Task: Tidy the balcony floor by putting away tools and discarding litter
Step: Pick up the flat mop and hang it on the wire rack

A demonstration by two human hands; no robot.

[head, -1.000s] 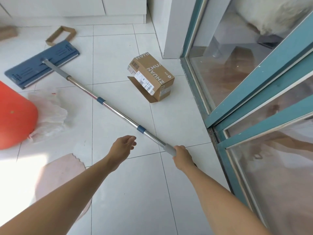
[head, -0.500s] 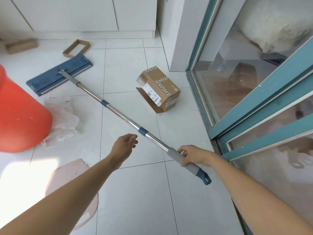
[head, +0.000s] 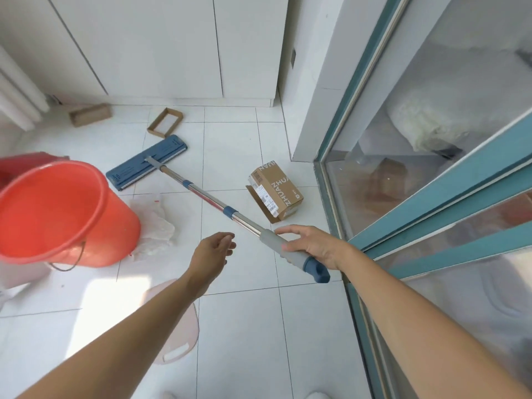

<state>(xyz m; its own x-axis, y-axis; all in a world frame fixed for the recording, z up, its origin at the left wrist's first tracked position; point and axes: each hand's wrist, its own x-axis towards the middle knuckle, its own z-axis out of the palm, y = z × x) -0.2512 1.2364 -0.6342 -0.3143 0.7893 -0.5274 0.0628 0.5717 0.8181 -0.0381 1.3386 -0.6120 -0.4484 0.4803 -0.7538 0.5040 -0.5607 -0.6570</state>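
Note:
A flat mop with a blue head (head: pixel 146 162) and a steel pole (head: pixel 207 198) runs diagonally across the white tiles. My right hand (head: pixel 313 246) grips its grey handle sleeve (head: pixel 283 249) near the blue end cap, lifting that end off the floor. My left hand (head: pixel 213 250) hovers empty just left of the pole, fingers relaxed. Litter lies around: an opened brown cardboard box (head: pixel 275 191), a crumpled white plastic bag (head: pixel 154 223), a cardboard frame (head: pixel 165 122) and a small flat cardboard box (head: pixel 89 114).
A red-orange bucket (head: pixel 57 214) stands at the left. A pink basin (head: pixel 178 338) sits under my left forearm. White cabinets (head: pixel 161 47) line the back wall. A teal-framed glass sliding door (head: pixel 431 203) bounds the right side.
My right hand has raised the handle end of the mop and slid further onto the grey grip. The view has tilted up, bringing in the cabinets and the bucket's rim.

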